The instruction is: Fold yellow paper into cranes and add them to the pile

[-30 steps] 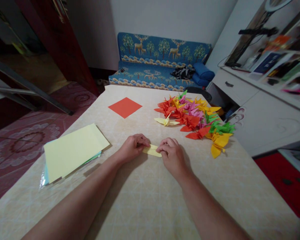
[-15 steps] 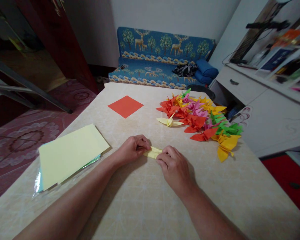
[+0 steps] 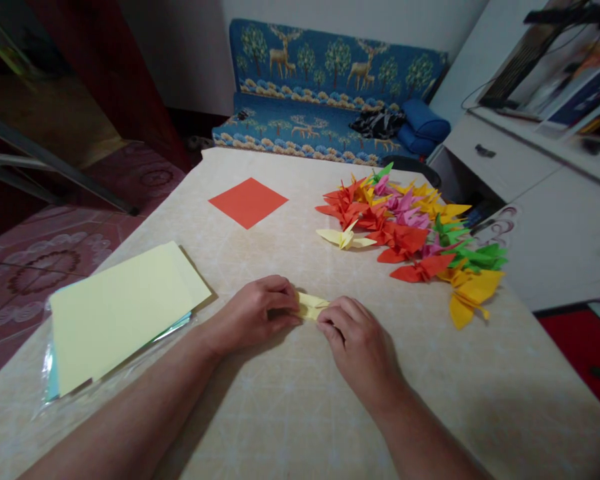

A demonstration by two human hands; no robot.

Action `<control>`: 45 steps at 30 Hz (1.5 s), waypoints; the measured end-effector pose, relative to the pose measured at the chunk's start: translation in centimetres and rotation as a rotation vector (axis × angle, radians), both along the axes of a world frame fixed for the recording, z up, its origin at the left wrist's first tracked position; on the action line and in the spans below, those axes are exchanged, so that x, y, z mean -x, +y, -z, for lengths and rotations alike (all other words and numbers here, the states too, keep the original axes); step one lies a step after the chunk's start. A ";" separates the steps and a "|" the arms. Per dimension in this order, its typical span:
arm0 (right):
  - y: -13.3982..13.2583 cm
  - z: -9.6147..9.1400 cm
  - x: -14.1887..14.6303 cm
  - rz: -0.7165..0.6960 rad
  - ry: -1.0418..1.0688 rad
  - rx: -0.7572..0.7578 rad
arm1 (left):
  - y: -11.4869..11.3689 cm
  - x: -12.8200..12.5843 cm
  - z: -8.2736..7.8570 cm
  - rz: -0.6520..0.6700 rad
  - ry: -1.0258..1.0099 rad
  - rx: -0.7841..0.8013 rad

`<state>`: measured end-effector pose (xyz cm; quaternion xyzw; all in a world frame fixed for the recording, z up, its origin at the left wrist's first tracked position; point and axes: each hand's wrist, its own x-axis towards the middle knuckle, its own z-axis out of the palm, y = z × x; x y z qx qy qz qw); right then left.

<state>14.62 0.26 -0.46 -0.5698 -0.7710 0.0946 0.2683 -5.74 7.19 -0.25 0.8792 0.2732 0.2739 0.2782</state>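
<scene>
A small folded piece of yellow paper (image 3: 311, 305) lies between my hands, low over the table, with both its ends hidden by fingers. My left hand (image 3: 263, 308) pinches its left end between thumb and fingers. At the right end, the fingers of my right hand (image 3: 353, 337) are closed on the same paper. Beyond my right hand stands a pale yellow paper crane (image 3: 347, 239) with its wings spread. Farther left on the table a red square of paper (image 3: 249, 203) lies flat.
Many folded cranes in red, pink, orange and green (image 3: 403, 233) crowd the table's right side. A stack of yellow paper sheets (image 3: 125, 313) rests on a clear plastic wrapper at the left. Behind the table (image 3: 280, 413) are a blue patterned sofa (image 3: 305, 127) and a white cabinet (image 3: 555, 213).
The camera view has tilted down and come a little closer. My left hand's thumb and fingers have shifted on the folded paper's left end; my right hand keeps its hold.
</scene>
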 end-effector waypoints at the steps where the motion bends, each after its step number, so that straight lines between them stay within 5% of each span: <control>1: 0.0 0.0 0.0 -0.001 -0.011 -0.001 | 0.1 -0.1 0.1 0.000 0.006 -0.004; 20: -0.2 0.2 1.1 0.125 -0.194 -0.003 | 0.1 -0.8 0.4 -0.044 0.106 -0.021; 45: -0.4 0.0 0.9 0.156 -0.125 0.052 | -0.2 -0.9 0.0 -0.116 0.097 0.109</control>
